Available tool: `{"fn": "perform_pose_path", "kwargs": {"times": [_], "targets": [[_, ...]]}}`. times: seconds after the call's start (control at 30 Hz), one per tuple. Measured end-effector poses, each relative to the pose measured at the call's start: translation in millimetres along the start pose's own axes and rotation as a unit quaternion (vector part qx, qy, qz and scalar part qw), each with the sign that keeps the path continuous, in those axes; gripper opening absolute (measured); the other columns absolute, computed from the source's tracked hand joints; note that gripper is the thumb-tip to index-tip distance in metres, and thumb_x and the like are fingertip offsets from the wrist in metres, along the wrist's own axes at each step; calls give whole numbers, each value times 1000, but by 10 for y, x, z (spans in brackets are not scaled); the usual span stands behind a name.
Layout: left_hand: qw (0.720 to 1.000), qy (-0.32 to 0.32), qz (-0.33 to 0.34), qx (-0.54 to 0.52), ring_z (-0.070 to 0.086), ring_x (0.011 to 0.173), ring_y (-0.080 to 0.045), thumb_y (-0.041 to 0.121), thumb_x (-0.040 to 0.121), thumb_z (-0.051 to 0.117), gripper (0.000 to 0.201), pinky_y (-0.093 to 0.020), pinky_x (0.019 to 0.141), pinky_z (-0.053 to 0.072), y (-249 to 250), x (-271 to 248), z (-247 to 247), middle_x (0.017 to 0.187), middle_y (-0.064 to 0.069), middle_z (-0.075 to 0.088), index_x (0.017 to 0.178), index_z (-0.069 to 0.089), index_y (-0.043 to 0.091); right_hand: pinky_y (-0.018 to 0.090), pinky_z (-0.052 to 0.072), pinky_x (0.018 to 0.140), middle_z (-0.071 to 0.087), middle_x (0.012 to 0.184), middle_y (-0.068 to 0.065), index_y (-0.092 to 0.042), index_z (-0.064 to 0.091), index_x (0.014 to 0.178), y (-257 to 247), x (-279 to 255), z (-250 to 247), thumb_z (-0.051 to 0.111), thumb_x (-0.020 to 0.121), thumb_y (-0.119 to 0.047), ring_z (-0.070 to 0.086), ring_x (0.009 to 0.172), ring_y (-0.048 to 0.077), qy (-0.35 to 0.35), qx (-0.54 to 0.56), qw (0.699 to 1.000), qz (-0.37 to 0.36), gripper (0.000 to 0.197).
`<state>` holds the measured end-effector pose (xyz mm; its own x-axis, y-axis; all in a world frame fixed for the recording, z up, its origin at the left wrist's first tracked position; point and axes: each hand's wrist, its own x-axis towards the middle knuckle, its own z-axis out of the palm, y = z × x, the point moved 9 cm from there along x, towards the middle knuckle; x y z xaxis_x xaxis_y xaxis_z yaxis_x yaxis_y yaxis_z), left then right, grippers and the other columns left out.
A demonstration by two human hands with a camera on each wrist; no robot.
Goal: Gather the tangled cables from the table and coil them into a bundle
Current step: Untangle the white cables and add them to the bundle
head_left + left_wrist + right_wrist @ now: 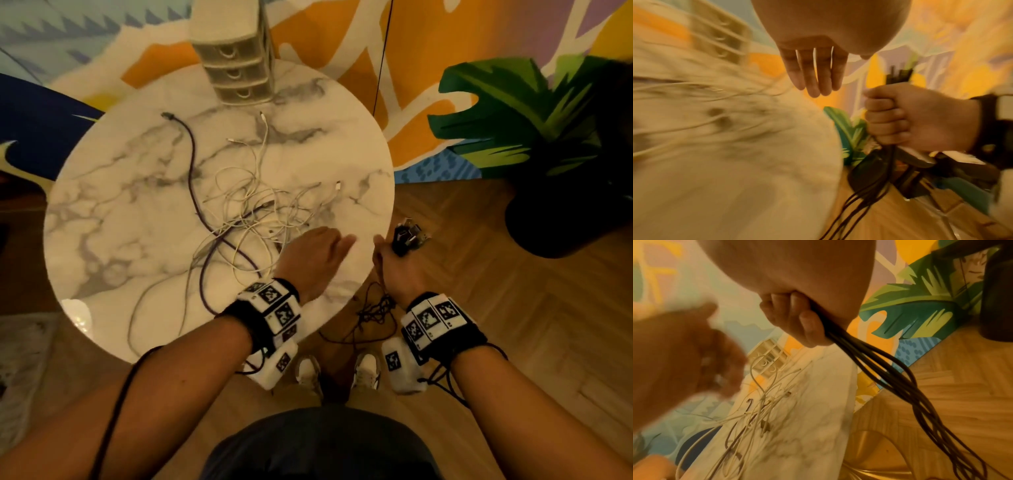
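A round marble table (113, 192) fills the view from above. White cables (253, 202) lie tangled near the table's middle, with a purple cable (193, 171) running lengthwise from the far side toward the near edge through them. The left hand (313, 255), fingers straight and relaxed, holding nothing, hovers over the table's near right part, just right of the tangle; the nearest loops lie to its left and slightly ahead. The right hand (399, 265), off the table's right edge, is fisted around black cables (890, 373) that hang toward the floor. The left hand looks better placed to reach the tangle.
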<state>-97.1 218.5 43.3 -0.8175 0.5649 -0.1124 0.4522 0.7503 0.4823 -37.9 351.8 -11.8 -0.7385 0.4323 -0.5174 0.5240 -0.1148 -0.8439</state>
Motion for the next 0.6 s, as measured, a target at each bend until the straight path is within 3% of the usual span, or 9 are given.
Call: {"fn": "perform_pose_path", "kwargs": {"times": [0.03,0.1,0.17,0.23,0.37,0.47,0.53,0.6], "targets": [[999,-3,-28,24,54,81,-25,45,97,35,34,-33,65,38,-304,-115,14,81,4,46,81,48,17,27,26,46,36,38,-9,-17,38,55,47,13,53,48,97,-30,30,31,5,-4,6,1000,7,46],[995,-23,-75,67,56,87,-27,38,94,46,24,-33,66,42,-850,-361,65,94,-1,49,93,51,15,27,23,46,35,33,-7,-16,39,48,138,7,174,47,97,-34,28,29,6,-24,-7,1000,15,53],[982,-75,-136,104,54,98,-31,36,91,50,30,-39,74,47,-1353,-601,174,111,-8,49,111,51,13,27,24,46,36,37,-3,-16,45,45,234,5,336,44,98,-37,30,30,7,-48,-26,998,21,57],[973,-98,-169,120,51,105,-33,34,91,50,33,-41,80,47,-1633,-739,242,116,-10,48,117,52,13,27,25,47,36,40,0,-15,53,45,298,-12,515,40,99,-38,31,32,8,-87,-53,995,16,60],[986,-106,-93,93,53,102,-34,27,96,43,25,-39,77,44,-1421,-751,300,115,-12,52,111,52,10,25,26,46,37,33,-7,-15,68,60,408,-17,792,37,100,-37,32,32,7,-109,-118,987,29,55],[996,-57,-61,22,56,81,-29,28,97,41,14,-38,68,44,-1145,-815,110,97,-4,54,100,46,15,25,25,46,38,27,-11,-19,69,72,474,-14,969,38,99,-38,36,34,7,-106,-143,983,55,46],[998,-40,-51,7,53,71,-24,28,96,40,11,-38,63,44,-1006,-884,-26,85,1,51,93,42,18,25,24,42,35,32,-6,-17,70,71,492,-54,1165,38,99,-40,31,35,11,-138,-127,980,64,48],[999,-26,-22,24,51,69,-21,27,97,40,11,-36,60,42,-874,-936,-114,85,1,51,95,45,17,20,19,37,30,39,0,-11,66,72,460,-131,1399,39,100,-38,24,32,11,-184,-78,977,69,47]]}}
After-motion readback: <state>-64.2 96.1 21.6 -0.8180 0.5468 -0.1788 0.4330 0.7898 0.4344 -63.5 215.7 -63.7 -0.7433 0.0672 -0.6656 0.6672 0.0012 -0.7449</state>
